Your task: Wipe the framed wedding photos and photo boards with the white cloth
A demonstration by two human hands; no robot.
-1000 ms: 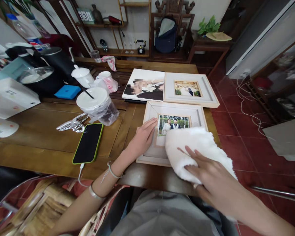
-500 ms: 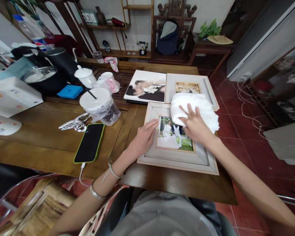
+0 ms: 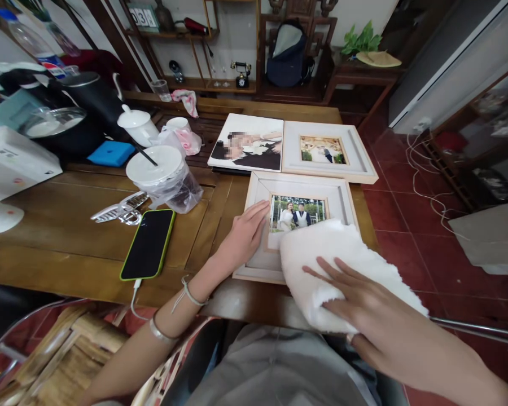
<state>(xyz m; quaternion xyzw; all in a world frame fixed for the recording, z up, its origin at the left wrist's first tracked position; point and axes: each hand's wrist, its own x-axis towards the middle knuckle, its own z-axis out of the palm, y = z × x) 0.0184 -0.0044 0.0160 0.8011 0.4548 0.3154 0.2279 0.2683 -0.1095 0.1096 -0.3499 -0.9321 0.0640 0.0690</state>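
Observation:
A picture frame (image 3: 260, 192) with a whitish mat lies on the table near its front edge, a wedding photo in its middle. My left hand (image 3: 248, 234) rests on the frame's left side, fingers stretched out flat beside the photo. In my right hand (image 3: 355, 296) is a white towel (image 3: 322, 242), pinched between the thumb and the spread fingers. The towel covers the frame's lower right part and hangs past the table's front edge. Behind it lie a second picture frame (image 3: 359, 146) and a white-edged photo print or album (image 3: 275, 127).
Left of the frames stand a lidded drink cup (image 3: 165, 175) in a plastic bag, a phone (image 3: 148, 245) on a charging cable and a metal hair clip (image 3: 121, 210). Farther back are a white teapot (image 3: 139, 128), a blue box (image 3: 110, 152) and a dark pot (image 3: 80, 132).
My right hand has drawn the towel toward me, from the frame's upper right to its lower right corner, baring the rear frame's photo. My left hand has stayed on the frame.

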